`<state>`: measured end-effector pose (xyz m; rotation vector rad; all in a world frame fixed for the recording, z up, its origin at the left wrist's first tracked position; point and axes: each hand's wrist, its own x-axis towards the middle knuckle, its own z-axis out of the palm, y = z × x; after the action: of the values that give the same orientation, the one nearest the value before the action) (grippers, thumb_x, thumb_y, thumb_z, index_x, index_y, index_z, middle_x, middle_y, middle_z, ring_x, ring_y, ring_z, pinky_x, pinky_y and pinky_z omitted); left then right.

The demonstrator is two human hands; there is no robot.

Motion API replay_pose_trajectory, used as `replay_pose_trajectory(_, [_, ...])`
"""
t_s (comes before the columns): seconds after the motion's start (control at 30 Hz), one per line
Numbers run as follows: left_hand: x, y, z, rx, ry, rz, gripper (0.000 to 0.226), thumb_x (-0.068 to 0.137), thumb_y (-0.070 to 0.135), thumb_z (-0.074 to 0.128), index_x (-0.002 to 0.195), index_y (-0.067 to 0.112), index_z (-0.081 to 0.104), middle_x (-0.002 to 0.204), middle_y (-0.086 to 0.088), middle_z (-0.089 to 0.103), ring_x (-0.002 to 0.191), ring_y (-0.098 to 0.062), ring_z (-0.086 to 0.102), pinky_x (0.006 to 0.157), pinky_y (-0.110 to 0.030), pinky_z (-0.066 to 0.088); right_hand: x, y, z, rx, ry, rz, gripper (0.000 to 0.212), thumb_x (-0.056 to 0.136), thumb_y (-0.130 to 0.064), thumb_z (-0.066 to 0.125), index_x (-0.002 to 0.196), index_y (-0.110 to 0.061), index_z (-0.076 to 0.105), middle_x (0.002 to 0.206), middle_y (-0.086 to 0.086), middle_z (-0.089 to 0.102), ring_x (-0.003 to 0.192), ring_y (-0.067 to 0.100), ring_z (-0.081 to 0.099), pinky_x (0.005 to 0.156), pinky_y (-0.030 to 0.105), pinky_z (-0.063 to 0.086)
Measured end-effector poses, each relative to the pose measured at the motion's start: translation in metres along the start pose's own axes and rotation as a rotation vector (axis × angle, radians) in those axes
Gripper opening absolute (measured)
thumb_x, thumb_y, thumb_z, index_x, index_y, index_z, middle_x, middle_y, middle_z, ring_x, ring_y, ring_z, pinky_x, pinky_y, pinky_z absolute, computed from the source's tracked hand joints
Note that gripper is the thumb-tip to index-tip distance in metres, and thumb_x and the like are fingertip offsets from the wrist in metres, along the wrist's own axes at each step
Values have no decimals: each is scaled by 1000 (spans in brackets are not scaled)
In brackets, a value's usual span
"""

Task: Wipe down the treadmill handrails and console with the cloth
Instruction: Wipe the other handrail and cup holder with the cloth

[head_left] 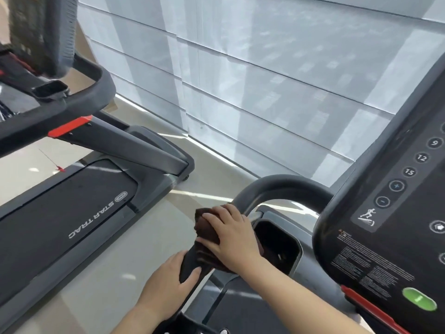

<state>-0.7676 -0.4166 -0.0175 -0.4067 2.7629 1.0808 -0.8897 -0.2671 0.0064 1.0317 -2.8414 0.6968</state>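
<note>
At lower centre, the right hand (pixel 231 235) presses the brown cloth (pixel 204 227) around the handrail (pixel 277 186), fingers closed on it; the left hand (pixel 171 283) grips the rail below to steady it.

Right hand (pixel 232 237) pressing brown cloth (pixel 204 227) on handrail (pixel 284 186), left hand (pixel 168 283) gripping rail nearer, console (pixel 390 213) right, second treadmill (pixel 72 208) left

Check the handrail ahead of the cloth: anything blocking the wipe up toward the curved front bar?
Nothing visible. The right hand presses the brown cloth on the handrail, whose curve ahead is bare. The left hand grips the rail behind the cloth.
</note>
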Motion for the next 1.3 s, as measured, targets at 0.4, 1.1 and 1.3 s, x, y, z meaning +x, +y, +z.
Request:
replay_pose_trajectory(0.4, [-21, -8, -11, -46, -28, -10, 34, 75, 65, 46, 105, 52, 41, 94, 30, 56, 85, 8, 55, 63, -16, 44, -14, -20, 10, -53, 31, 14, 46, 84, -65, 42, 118, -34, 52, 124, -10, 56, 120, 21, 43, 91, 44, 41])
replay_pose_trajectory(1.1, [-174, -111, -50, -98, -49, 31, 45, 83, 60, 43, 123, 39, 41, 107, 23, 46, 95, -1, 51, 77, -22, 42, -78, -181, 64, -91, 76, 281, 44, 82, -61, 51, 114, -33, 60, 121, -9, 57, 121, 21, 43, 91, 44, 40])
replay_pose_trajectory(1.3, [-173, -112, -50, -87, -56, 45, 40, 85, 55, 45, 117, 32, 48, 108, 12, 54, 98, -13, 56, 78, -28, 45, -85, -192, 67, -15, 148, 350, 41, 81, -57, 58, 112, -31, 62, 117, -7, 58, 118, 20, 43, 90, 44, 42])
